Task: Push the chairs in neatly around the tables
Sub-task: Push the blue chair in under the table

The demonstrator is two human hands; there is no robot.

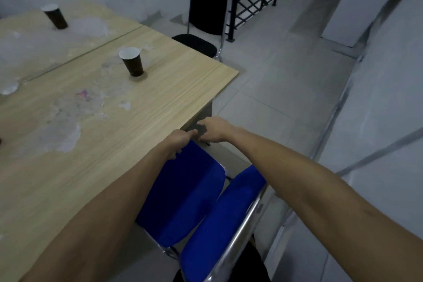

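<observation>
- Two dark paper cups stand on the wooden table (160,89): one (132,61) near the far right corner, one (55,16) by the far edge; no writing shows.
- Two chairs: the blue chair (183,194) at the near edge, the black chair (207,7) at the far end.
- The left hand (179,142) curls on the blue seat's front; the right hand (212,130) has bent fingers by the table's edge; what it holds, I cannot tell.

Blue padded chrome-frame chair (183,194): legs hidden, backrest cut by bottom edge. Right hand (214,130) motion-blurred, grip unreadable. Pale wood-grain surface (91,144) runs off left edge. Clear object (9,87) at left edge too blurred to identify.
</observation>
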